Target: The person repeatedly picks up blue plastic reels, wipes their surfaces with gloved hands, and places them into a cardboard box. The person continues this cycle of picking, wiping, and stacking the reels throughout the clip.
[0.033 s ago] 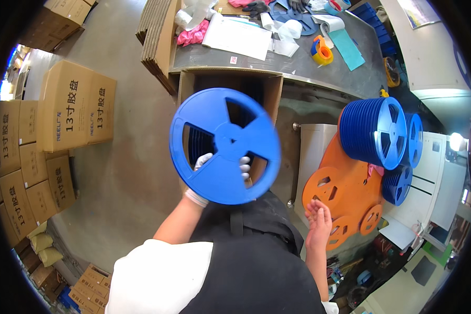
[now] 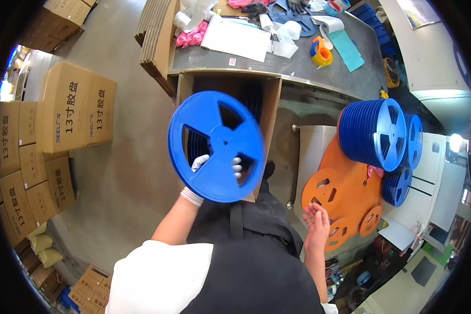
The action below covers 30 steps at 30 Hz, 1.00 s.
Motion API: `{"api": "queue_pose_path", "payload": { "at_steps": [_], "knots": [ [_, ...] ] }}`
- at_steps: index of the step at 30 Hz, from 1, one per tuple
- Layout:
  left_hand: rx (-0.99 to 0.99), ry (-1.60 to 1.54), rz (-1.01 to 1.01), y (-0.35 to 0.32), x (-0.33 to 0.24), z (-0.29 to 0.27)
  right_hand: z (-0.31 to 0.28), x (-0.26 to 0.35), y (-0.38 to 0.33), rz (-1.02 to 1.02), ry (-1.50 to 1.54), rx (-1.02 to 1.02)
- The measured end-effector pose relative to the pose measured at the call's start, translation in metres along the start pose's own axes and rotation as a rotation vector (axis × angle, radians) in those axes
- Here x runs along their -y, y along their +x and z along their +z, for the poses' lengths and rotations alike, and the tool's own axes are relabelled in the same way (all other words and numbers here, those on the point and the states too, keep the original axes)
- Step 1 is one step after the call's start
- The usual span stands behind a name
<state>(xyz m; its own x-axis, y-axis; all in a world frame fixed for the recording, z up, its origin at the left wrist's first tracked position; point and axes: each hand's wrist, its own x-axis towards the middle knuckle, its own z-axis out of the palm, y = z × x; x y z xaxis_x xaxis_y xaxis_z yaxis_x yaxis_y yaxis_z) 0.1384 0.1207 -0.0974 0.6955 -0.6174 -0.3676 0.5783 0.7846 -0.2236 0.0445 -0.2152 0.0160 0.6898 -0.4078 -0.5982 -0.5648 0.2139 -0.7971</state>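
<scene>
In front of me a blue plastic reel (image 2: 214, 178) is tilted, with my left hand (image 2: 200, 163) gripping it from behind. The thumb and fingertips of its pale glove come through two of the reel's windows; the palm is hidden. The reel covers much of an opened cardboard box (image 2: 272, 107), where the edges of more dark blue reels (image 2: 196, 140) show. My bare right hand (image 2: 316, 225) is off to the right, fingers loosely extended and holding nothing. Nearest to it is a round orange plate (image 2: 319, 183) with cut-out windows.
Stacked blue reels (image 2: 363, 128) rest on the orange stand (image 2: 358, 196) at my right. Beyond the box, a grey worktable (image 2: 199, 62) carries papers, orange tape (image 2: 322, 55) and gloves. Flattened cardboard (image 2: 154, 39) leans at its left edge. Closed cartons (image 2: 73, 120) are piled on the left.
The blue reel has shifted slightly left in my left hand and turned more edge-on, so more of the box's right side shows. My right hand has barely moved.
</scene>
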Motion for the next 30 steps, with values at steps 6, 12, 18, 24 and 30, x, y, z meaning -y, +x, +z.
{"api": "queue_pose_path", "payload": {
  "at_steps": [6,12,18,24,30],
  "knots": [
    [-0.473,0.37,0.226,0.058,-0.054,-0.123,-0.015,-0.008,0.009,0.127,-0.009,0.006],
    [-0.576,0.4,0.107,0.149,-0.076,-0.169,-0.041,0.001,0.026,0.126,-0.163,0.043],
    [-0.768,0.472,0.049,0.187,-0.081,-0.193,-0.062,0.004,0.048,0.155,-0.191,0.064],
    [-1.079,0.609,0.322,0.159,-0.065,-0.227,-0.098,0.01,0.083,0.08,-0.272,0.077],
    [-1.055,0.947,-0.052,0.055,-0.004,-0.256,-0.168,0.081,0.18,-0.52,-0.64,-0.327]
  ]
}}
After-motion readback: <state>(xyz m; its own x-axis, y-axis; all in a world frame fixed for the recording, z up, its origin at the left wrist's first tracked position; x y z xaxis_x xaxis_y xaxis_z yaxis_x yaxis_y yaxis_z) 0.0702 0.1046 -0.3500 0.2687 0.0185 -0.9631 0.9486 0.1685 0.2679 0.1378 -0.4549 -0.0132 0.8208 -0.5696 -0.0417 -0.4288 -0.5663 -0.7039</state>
